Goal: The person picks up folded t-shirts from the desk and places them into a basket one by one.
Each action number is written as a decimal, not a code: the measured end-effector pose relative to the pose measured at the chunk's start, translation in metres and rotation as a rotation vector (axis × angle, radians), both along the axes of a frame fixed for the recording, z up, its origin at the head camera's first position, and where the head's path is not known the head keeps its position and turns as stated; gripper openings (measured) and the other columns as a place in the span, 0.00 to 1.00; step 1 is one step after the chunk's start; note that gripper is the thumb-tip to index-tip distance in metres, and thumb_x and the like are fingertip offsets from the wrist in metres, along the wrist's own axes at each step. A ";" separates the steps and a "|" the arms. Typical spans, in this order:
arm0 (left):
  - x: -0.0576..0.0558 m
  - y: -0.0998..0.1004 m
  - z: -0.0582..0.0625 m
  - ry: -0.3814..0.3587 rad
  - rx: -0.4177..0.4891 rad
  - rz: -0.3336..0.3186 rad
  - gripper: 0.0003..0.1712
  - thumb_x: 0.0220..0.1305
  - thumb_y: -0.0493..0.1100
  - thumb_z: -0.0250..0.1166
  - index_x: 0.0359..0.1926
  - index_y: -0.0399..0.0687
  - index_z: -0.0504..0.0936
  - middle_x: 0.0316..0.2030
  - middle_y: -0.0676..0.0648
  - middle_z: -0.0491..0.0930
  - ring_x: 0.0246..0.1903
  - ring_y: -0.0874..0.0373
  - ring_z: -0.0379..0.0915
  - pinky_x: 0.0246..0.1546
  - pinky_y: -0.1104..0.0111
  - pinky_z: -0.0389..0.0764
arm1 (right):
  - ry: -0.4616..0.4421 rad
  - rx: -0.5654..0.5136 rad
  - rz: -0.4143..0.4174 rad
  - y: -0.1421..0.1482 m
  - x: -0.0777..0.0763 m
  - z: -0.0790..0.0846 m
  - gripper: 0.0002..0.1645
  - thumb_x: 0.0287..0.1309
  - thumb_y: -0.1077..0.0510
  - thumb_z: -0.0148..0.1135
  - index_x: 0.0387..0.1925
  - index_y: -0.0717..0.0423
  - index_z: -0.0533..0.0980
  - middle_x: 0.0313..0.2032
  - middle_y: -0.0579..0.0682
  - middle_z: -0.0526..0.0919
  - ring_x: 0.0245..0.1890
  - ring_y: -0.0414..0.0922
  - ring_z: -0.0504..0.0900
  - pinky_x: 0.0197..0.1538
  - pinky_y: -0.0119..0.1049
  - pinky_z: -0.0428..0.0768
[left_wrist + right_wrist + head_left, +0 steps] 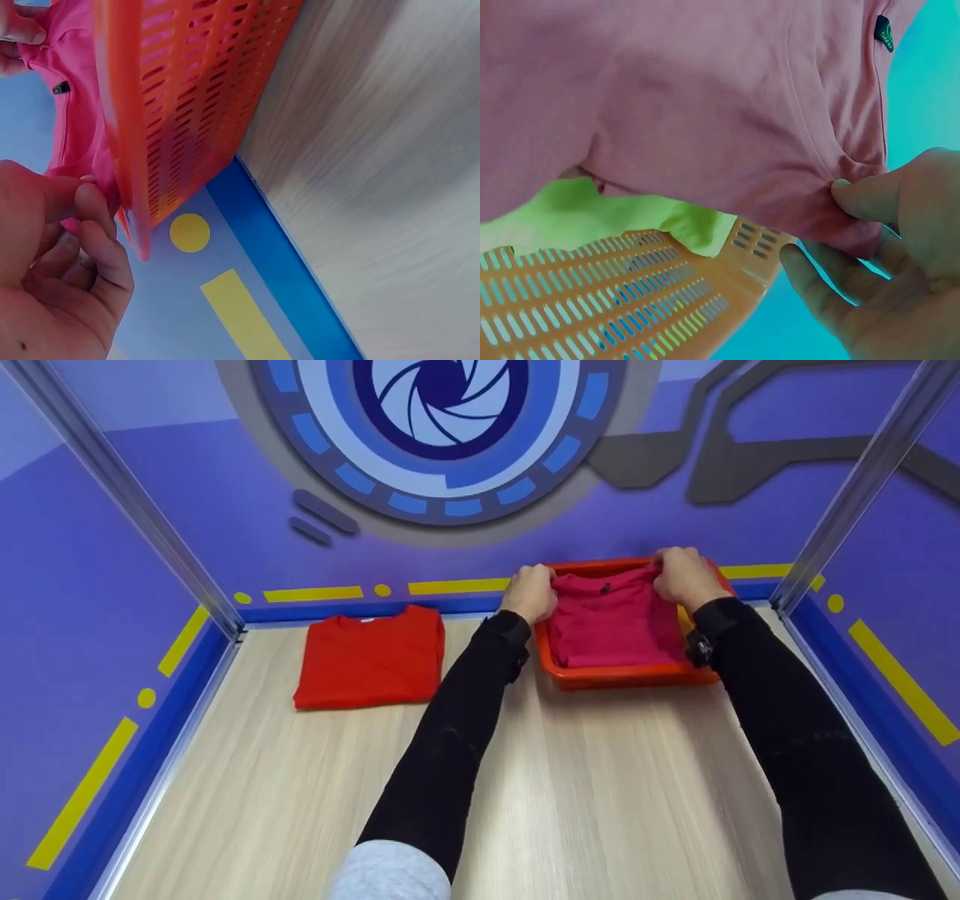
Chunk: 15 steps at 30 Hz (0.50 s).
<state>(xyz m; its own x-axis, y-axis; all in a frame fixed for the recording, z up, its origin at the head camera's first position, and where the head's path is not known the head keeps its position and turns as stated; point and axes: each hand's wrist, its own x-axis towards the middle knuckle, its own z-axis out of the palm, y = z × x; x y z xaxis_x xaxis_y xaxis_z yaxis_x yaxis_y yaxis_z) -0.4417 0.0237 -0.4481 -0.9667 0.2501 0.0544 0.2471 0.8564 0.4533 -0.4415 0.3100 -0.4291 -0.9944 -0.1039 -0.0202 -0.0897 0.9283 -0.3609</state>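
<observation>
A folded pink T-shirt (615, 622) with a small dark neck label lies in the mouth of an orange plastic basket (637, 675). My left hand (531, 594) pinches the shirt's far left corner, thumb against fingertips in the left wrist view. At the far right corner my right hand (685, 576) grips the cloth between thumb and fingers. Beneath the pink shirt, a yellow-green cloth (630, 217) shows inside the basket in the right wrist view. Most of that cloth is hidden.
A folded red T-shirt (371, 660) lies on the wood-grain table (592, 787) left of the basket. A purple back wall (187, 502) rises just behind the basket. Side walls with metal corner posts (855, 484) stand at left and right.
</observation>
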 end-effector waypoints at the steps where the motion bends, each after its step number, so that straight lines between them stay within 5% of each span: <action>1: -0.001 0.001 -0.001 0.002 0.004 0.006 0.22 0.80 0.40 0.62 0.71 0.49 0.85 0.67 0.45 0.87 0.66 0.50 0.85 0.67 0.62 0.84 | -0.001 -0.002 -0.006 -0.001 0.000 -0.001 0.28 0.66 0.68 0.53 0.66 0.70 0.79 0.63 0.78 0.79 0.66 0.75 0.76 0.70 0.67 0.76; 10: -0.005 0.006 -0.004 0.071 0.099 0.076 0.20 0.83 0.40 0.62 0.69 0.49 0.85 0.63 0.45 0.90 0.63 0.50 0.87 0.66 0.61 0.85 | 0.091 0.008 -0.054 -0.009 -0.006 -0.002 0.24 0.64 0.69 0.55 0.60 0.74 0.80 0.59 0.80 0.81 0.64 0.78 0.77 0.71 0.68 0.75; 15: -0.001 0.006 -0.002 0.098 0.163 0.033 0.21 0.86 0.40 0.56 0.73 0.48 0.82 0.63 0.44 0.89 0.65 0.51 0.86 0.67 0.62 0.84 | 0.002 0.101 -0.050 -0.007 0.000 0.001 0.22 0.69 0.66 0.53 0.58 0.75 0.80 0.60 0.83 0.79 0.63 0.78 0.77 0.68 0.67 0.78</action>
<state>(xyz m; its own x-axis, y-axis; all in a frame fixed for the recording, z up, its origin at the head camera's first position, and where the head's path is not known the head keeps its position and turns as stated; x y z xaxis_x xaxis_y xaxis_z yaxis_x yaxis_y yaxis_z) -0.4430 0.0295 -0.4500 -0.9622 0.1989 0.1862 0.2703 0.7817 0.5620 -0.4418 0.3034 -0.4282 -0.9983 -0.0522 -0.0256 -0.0436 0.9631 -0.2654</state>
